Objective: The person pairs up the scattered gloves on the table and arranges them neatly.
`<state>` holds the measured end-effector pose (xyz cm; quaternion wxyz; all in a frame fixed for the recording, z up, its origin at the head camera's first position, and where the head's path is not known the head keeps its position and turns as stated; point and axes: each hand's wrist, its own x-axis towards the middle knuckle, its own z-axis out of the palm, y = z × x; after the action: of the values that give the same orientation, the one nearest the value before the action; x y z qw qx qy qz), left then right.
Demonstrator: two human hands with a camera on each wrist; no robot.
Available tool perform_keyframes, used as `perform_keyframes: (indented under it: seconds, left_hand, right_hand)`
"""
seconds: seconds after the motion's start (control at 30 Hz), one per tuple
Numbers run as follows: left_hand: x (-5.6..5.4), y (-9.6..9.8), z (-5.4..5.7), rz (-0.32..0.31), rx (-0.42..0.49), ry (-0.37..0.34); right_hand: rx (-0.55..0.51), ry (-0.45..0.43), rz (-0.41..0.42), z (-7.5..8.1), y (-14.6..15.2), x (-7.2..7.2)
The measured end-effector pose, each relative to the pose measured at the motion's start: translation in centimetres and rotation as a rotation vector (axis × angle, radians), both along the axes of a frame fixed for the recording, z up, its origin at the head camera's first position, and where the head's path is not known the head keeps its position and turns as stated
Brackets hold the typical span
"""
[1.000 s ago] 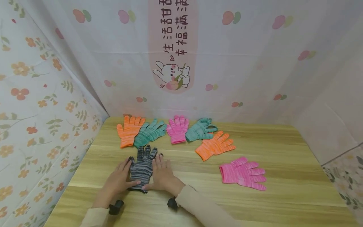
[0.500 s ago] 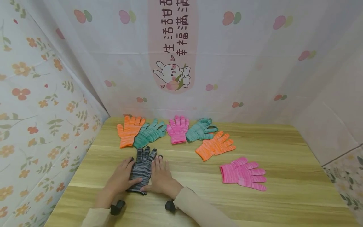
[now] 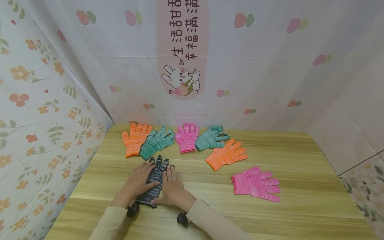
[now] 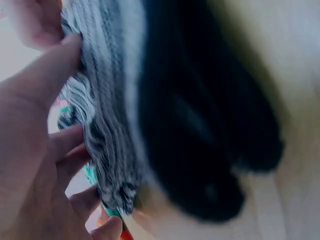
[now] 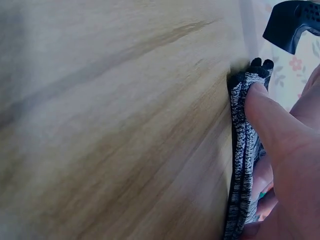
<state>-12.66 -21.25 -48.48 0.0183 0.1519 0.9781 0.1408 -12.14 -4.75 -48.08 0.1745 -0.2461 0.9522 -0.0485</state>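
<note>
A black-and-grey striped knit glove (image 3: 156, 178) lies palm-down on the table, its fingers pointing away from me and its dark cuff towards me. Across its left side rests my left hand (image 3: 136, 181), fingers extended and covering the glove's thumb. My right hand (image 3: 174, 190) presses flat along the right edge, thumb at the cuff. In the left wrist view, the blurred cuff of the glove (image 4: 107, 95) looms large beside my left hand (image 4: 30, 135). Seen from the right wrist, the glove (image 5: 242, 150) lies flat under the thumb of my right hand (image 5: 290, 145).
Along the back lie an orange glove (image 3: 135, 138), a green glove (image 3: 157, 141), a pink glove (image 3: 187, 137), another green glove (image 3: 211, 137) and another orange glove (image 3: 226, 155). A second pink glove (image 3: 256, 184) lies to the right on the wooden table (image 3: 300, 213).
My left hand has slid right and forward, from the glove's left edge onto its left side. The glove's fingers have shifted slightly right. My right hand stays nearly in place.
</note>
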Motion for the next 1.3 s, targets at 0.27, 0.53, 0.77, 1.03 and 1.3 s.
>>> perform_keyframes:
  seconds: [0.27, 0.53, 0.77, 1.03, 1.3]
  left_hand:
    - [-0.8, -0.2, 0.1, 0.01, 0.022, -0.032]
    - [-1.1, 0.2, 0.4, 0.045, 0.043, -0.032]
    - [-0.8, 3.5, 2.4, 0.011, 0.123, 0.085]
    - [0.2, 9.9, 3.5, -0.162, 0.238, 0.034]
    - [1.7, 15.5, 2.3, -0.288, 0.187, -0.044]
  right_hand:
    - [-0.011, -0.002, 0.013, -0.1, 0.1, -0.6]
    - [-0.299, -0.034, 0.08, 0.5, 2.6, -1.5]
    - [-0.563, -0.004, -0.098, 2.6, 9.0, -1.6]
    - [-0.618, 0.091, -0.475, 2.6, 18.3, 0.0]
    - [-0.532, 0.197, -0.583, 0.6, 23.5, 3.2]
